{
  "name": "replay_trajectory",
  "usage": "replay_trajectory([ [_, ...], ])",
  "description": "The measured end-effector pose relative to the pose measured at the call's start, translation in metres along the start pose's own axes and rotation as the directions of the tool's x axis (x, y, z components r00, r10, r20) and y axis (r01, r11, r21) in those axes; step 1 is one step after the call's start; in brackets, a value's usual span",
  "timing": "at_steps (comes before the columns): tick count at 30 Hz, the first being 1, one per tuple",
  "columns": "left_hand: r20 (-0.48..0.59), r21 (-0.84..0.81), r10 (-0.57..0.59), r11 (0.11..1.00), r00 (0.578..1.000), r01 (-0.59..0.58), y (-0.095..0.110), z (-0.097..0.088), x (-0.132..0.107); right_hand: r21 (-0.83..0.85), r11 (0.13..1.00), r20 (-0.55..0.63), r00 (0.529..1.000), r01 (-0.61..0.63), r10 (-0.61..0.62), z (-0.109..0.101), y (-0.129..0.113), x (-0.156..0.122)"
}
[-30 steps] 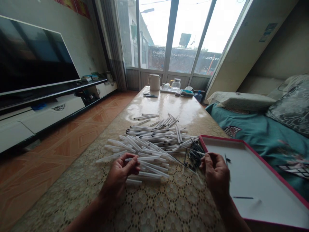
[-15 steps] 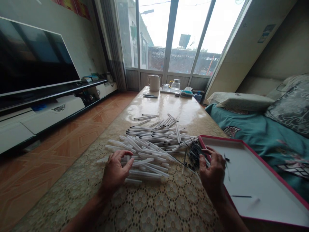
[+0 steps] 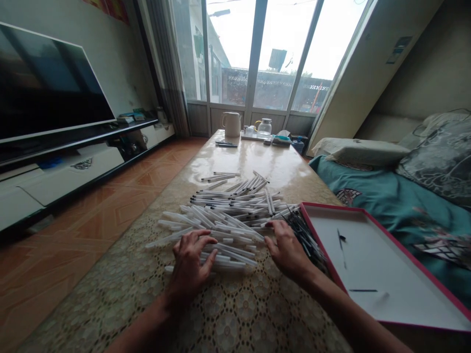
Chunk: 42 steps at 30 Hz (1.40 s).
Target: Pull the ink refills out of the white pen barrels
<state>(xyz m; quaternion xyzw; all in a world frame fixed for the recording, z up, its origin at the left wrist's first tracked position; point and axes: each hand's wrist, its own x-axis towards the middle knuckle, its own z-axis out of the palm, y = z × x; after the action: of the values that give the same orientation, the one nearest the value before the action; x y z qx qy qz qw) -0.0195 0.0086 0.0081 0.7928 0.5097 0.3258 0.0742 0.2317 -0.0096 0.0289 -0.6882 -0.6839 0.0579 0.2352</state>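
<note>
Head view: left hand (image 3: 191,267) open and spread on the white plastic pen barrels (image 3: 224,240) piled mid-desk (image 3: 257,166); right hand (image 3: 289,247) open, resting on the barrels, just beside black refills (image 3: 305,238) by the tray (image 3: 386,255). Nothing gripped. Next calls for a pinch on one barrel

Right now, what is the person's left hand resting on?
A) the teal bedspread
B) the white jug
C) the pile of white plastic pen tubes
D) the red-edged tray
C. The left hand lies spread on top of the pile of white plastic pen tubes on the table.
</note>
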Motion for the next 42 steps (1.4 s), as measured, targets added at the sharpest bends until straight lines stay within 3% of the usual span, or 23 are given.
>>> replay_trajectory([
  [2,-0.012,-0.013,0.008,1.000,1.000,-0.008,0.000,-0.001,0.000,-0.154,0.986,-0.007,0.998,-0.060,0.060,-0.006,0.008,0.025],
  [7,-0.024,-0.043,0.008,0.999,1.000,-0.009,-0.001,-0.003,0.001,-0.226,0.945,-0.069,0.972,-0.235,0.225,-0.006,0.027,0.084],
  [14,0.014,-0.096,0.053,0.994,0.998,-0.052,-0.001,-0.003,0.000,-0.205,0.880,-0.034,0.902,-0.427,0.430,0.008,0.030,0.117],
  [17,0.018,-0.126,0.091,0.988,0.996,-0.087,0.000,-0.001,0.000,-0.145,0.886,-0.005,0.896,-0.441,0.445,0.002,0.030,0.119],
  [20,0.020,-0.178,0.124,0.977,0.992,-0.119,0.002,-0.001,0.000,-0.043,0.917,-0.006,0.918,-0.396,0.396,-0.012,0.028,0.107],
  [25,0.059,-0.341,0.220,0.921,0.974,-0.187,0.012,-0.007,-0.005,0.176,0.964,0.031,0.979,-0.201,0.199,-0.033,0.008,0.048],
  [27,0.192,-0.386,0.310,0.896,0.931,-0.219,0.018,-0.011,-0.008,0.353,0.930,0.029,0.995,-0.100,0.096,-0.035,-0.004,0.019],
  [30,0.430,-0.478,0.462,0.845,0.776,-0.238,0.025,-0.014,-0.012,0.535,0.842,0.056,0.997,-0.070,0.047,-0.032,-0.021,-0.016],
  [32,0.497,-0.570,0.523,0.799,0.692,-0.194,0.026,-0.012,-0.012,0.591,0.803,0.105,0.994,-0.072,0.011,-0.026,-0.029,-0.031],
  [34,0.494,-0.648,0.555,0.748,0.670,-0.142,0.024,-0.009,-0.009,0.618,0.782,0.153,0.988,-0.079,-0.022,-0.020,-0.033,-0.039],
  [37,0.440,-0.682,0.534,0.722,0.722,-0.117,0.017,-0.004,-0.003,0.582,0.811,0.164,0.985,-0.052,-0.055,-0.012,-0.031,-0.046],
  [39,0.417,-0.652,0.459,0.752,0.784,-0.094,0.013,-0.003,0.000,0.497,0.868,0.155,0.985,-0.006,-0.082,-0.010,-0.026,-0.048],
  [42,0.418,-0.637,0.299,0.770,0.858,0.042,0.008,0.000,0.000,0.324,0.944,0.185,0.975,0.057,-0.122,-0.009,-0.019,-0.051],
])
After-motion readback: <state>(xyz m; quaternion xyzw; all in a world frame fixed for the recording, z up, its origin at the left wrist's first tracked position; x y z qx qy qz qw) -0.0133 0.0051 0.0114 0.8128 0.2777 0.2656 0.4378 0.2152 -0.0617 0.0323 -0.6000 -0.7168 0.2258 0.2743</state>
